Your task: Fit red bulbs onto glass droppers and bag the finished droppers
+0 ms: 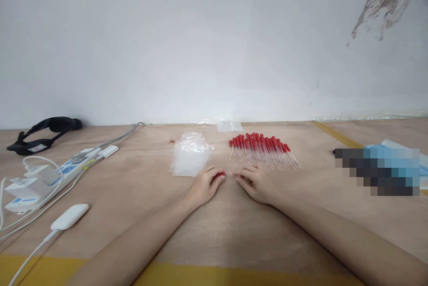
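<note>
left hand [204, 186]: fingers pinched on the red bulb end of a single dropper [224, 173]; forearm flat on the tabletop [214, 232]
right hand [254, 182]: fingertips closed on the clear tip end of that dropper; so both hands are clamped on one piece, held level between them just above the wood
dropper: thin clear stem, small red rubber bulb; stem barely visible against the wood; looks light and fragile, which probably explains the fingertip pinch at each end rather than a full grasp
dropper stock [262, 148]: fanned row just beyond the right hand, red bulbs away from the person, clear tips toward them; lined up so one can likely be picked without tangling
clear bags [191, 157]: loose stack of small plastic bags just beyond the left hand, nearly touching its fingers; one more flat bag [229, 126] further out by the wall
left of left hand: power strip [72, 165] with plugs and white cables, white adapter [69, 216], black headband-like item [45, 132]; all well apart from the hands
right of right hand: blue and white items, partly blurred; cannot tell what they are
</note>
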Motion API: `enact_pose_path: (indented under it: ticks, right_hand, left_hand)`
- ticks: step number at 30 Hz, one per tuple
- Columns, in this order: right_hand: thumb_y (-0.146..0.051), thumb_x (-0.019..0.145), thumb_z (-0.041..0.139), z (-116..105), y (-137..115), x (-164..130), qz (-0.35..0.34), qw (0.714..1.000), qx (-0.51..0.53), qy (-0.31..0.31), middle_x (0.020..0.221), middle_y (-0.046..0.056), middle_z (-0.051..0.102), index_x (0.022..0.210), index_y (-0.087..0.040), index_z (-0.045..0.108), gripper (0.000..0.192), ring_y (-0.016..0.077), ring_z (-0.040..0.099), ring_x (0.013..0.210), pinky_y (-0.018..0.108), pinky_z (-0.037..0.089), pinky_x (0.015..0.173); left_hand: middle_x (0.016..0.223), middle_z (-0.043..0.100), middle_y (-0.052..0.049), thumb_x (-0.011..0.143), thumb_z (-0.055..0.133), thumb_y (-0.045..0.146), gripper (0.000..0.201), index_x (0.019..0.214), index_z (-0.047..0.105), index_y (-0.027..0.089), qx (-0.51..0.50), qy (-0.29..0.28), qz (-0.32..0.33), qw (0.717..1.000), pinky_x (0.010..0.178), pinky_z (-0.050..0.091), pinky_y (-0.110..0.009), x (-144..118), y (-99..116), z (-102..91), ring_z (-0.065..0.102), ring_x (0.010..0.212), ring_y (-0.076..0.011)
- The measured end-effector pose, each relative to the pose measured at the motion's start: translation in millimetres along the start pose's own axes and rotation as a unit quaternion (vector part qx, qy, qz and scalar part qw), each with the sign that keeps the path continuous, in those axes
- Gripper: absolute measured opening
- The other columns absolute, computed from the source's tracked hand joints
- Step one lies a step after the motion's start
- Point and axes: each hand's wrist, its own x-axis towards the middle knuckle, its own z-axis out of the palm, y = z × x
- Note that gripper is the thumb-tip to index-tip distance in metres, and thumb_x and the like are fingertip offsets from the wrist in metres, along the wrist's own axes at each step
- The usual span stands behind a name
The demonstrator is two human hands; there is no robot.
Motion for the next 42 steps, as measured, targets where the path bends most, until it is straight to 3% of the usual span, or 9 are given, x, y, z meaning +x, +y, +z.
enact_pose_path:
  ticks: [12, 20, 25, 28, 31, 42]
  right_hand:
    - [-0.029, 0.087, 0.042, -3, 5, 1, -0.028, 0.999, -0.011, -0.038, 0.081, 0.001, 0.063, 0.104, -0.027, 0.061, 0.026, 0.0105, 0.054, 0.069, 0.029, 0.03, 0.07]
    - [-0.024, 0.087, 0.04, -9, 6, 4, -0.087, 0.987, -0.108, -0.083, 0.074, 0.001, 0.063, 0.098, -0.027, 0.063, 0.026, 0.0087, 0.045, 0.056, 0.03, 0.021, 0.065]
    - [-0.022, 0.086, 0.04, -4, -2, 4, -0.064, 0.988, -0.13, -0.049, 0.075, 0.003, 0.062, 0.092, -0.022, 0.063, 0.024, 0.0112, 0.048, 0.061, 0.031, 0.023, 0.066]
    - [-0.028, 0.086, 0.042, -3, -2, 4, -0.006, 0.998, -0.064, -0.026, 0.079, 0.003, 0.063, 0.095, -0.019, 0.06, 0.022, 0.0127, 0.052, 0.067, 0.03, 0.029, 0.07]
    - [-0.031, 0.086, 0.043, -3, 0, 5, 0.03, 0.999, -0.004, -0.025, 0.075, 0.001, 0.063, 0.084, -0.02, 0.059, 0.02, 0.0125, 0.053, 0.069, 0.029, 0.032, 0.071]
    - [-0.027, 0.087, 0.035, -1, -7, 7, -0.005, 0.996, -0.057, -0.064, 0.063, 0.0, 0.061, 0.067, -0.018, 0.056, 0.03, 0.0107, 0.047, 0.056, 0.031, 0.026, 0.069]
  left_hand:
    - [0.076, 0.063, -0.001, 0.082, 0.05, 0.03, 0.017, 0.086, 0.061, 0.017, -0.041, 0.0, -0.025, 0.999, 0.065, 0.043, -0.023, -1, -2, -0.8, 0.056, 0.07, -0.0132]
    - [0.075, 0.062, -0.002, 0.084, 0.047, 0.029, 0.019, 0.085, 0.062, 0.017, -0.01, -0.07, 0.024, 0.997, 0.064, 0.042, -0.021, -4, -3, 0.1, 0.056, 0.069, -0.0125]
    - [0.073, 0.059, -0.002, 0.083, 0.049, 0.03, 0.018, 0.082, 0.06, 0.016, 0.025, -0.041, 0.021, 0.999, 0.061, 0.042, -0.022, -1, -3, 0.5, 0.054, 0.067, -0.0128]
    - [0.075, 0.062, -0.002, 0.081, 0.053, 0.031, 0.017, 0.085, 0.06, 0.016, -0.006, -0.013, 0.001, 1.0, 0.062, 0.043, -0.022, 1, -7, 0.3, 0.055, 0.067, -0.0126]
    - [0.074, 0.065, -0.001, 0.077, 0.057, 0.032, 0.017, 0.085, 0.062, 0.017, -0.039, -0.006, -0.027, 0.999, 0.06, 0.044, -0.022, 1, -10, 0.8, 0.057, 0.064, -0.0122]
    - [0.078, 0.068, -0.003, 0.075, 0.06, 0.029, 0.017, 0.083, 0.064, 0.016, -0.087, -0.034, -0.038, 0.995, 0.063, 0.047, -0.023, 1, -5, 0.6, 0.062, 0.069, -0.0141]
